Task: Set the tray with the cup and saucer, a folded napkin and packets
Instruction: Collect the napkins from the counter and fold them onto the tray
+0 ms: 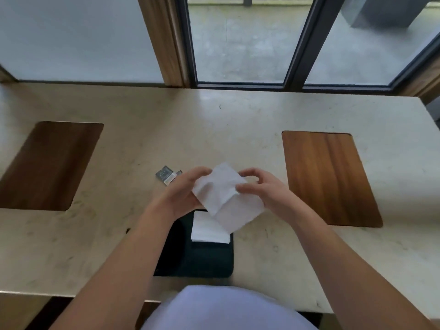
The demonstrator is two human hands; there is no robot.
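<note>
A white paper napkin (223,194) hangs in the air above the table, partly folded, with its lower flap drooping toward me. My left hand (183,189) pinches its left edge and my right hand (264,189) grips its right side. Below them a black tray (209,260) lies on the table near its front edge. A second white napkin (207,231) lies flat on the tray's far part. Small grey packets (166,175) lie on the table just left of my left hand. No cup or saucer is in view.
The beige table (262,115) has two inset wooden panels, one at the left (45,165) and one at the right (328,177). Glass doors with dark frames (297,44) stand behind the table's far edge.
</note>
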